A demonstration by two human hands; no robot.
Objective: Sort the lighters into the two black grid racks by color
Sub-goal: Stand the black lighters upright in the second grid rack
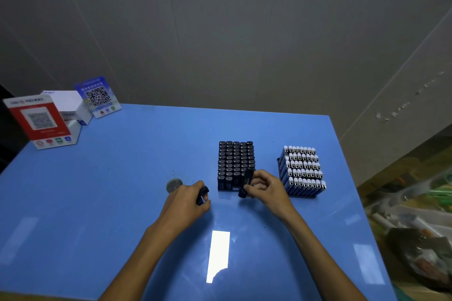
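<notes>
Black lighter in right hand, fingers curled round its lower half, body near upright at the front edge of the black-filled rack. Likely light, rigid, smooth plastic; best pinched mid-body on the flat sides. Left hand grips a second black lighter low over the tabletop. Blue-filled rack just right.

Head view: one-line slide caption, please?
Each hand, left hand and right hand, holds a black lighter beside the nearly full black-lighter rack.
</notes>
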